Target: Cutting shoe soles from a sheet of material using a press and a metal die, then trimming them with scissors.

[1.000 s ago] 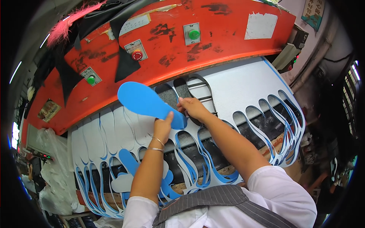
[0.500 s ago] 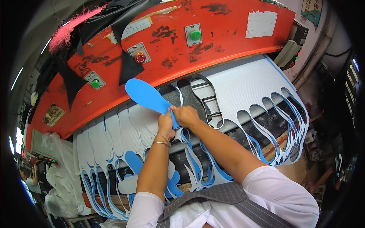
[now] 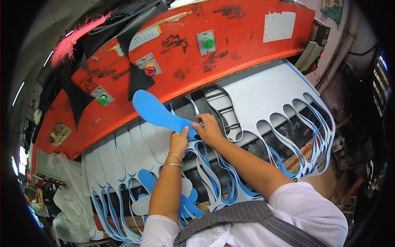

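A blue insole-shaped piece (image 3: pixel 154 110) is held up over the white sheet, its broad end pointing to the far left. My left hand (image 3: pixel 179 143) grips its narrow end, thumb on top. At the same end my right hand (image 3: pixel 210 131) has its thumb on the piece and its fingers curled; the grip underneath is hidden. Just beyond my right hand lies a sole-shaped metal cutting die (image 3: pixel 224 108) with crossbars, resting on the white sheet (image 3: pixel 263 90). Cut blue and white insole pieces (image 3: pixel 147 179) lie loosely stacked by my left forearm.
A red press beam (image 3: pixel 177 61) with green and red buttons spans the far side. Curling strips of cut sheet (image 3: pixel 314 144) hang over the near edge. Black material (image 3: pixel 140 78) drapes down the beam, and clear plastic wrap (image 3: pixel 70 206) bunches at the left.
The insole has tilted and its narrow end has shifted slightly right. My right hand has moved a little right, its fingers loosening apart from my left hand.
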A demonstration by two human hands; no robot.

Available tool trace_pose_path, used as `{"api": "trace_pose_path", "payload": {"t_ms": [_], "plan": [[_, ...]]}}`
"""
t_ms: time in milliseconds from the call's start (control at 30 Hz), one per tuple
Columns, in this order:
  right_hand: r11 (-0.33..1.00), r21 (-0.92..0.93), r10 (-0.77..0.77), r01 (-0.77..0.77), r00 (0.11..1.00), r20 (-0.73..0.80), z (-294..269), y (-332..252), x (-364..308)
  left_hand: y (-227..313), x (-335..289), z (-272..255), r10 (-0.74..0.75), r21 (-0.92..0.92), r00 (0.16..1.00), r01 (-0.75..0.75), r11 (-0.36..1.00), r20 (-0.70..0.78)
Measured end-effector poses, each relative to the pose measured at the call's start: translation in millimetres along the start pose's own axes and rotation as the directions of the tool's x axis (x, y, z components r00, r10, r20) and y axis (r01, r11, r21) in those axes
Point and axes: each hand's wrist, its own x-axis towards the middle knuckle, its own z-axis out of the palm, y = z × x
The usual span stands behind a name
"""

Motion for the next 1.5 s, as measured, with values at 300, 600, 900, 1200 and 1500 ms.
{"api": "trace_pose_path", "payload": {"t_ms": [300,600,900,1200,1500], "plan": [[0.959,-0.264,0.203,-0.105,0.904,0.377,-16.1,-33.4,-12.7,26.7,-11.4,4.4,-0.185,-0.246,0.982,0.172,0.954,-0.03],[0.996,0.053,0.039,-0.068,0.903,0.428,-35.1,-32.2,-7.6,12.3,-25.0,-6.7,-0.169,-0.341,0.986,0.161,0.926,0.006],[0.971,-0.236,0.145,0.028,0.719,0.68,-42.3,-48.0,8.8,14.2,-42.5,4.2,-0.147,-0.456,0.986,0.096,0.885,-0.079],[0.739,-0.574,-0.465,0.352,0.883,-0.057,-104.7,-80.3,368.0,-27.0,-24.6,-26.5,0.006,-0.464,1.0,-0.01,0.886,-0.011],[0.115,-0.839,0.244,0.532,0.803,0.543,-78.8,-63.3,486.6,-30.6,-28.1,-46.0,-0.036,-0.529,0.999,0.038,0.848,0.015]]}}
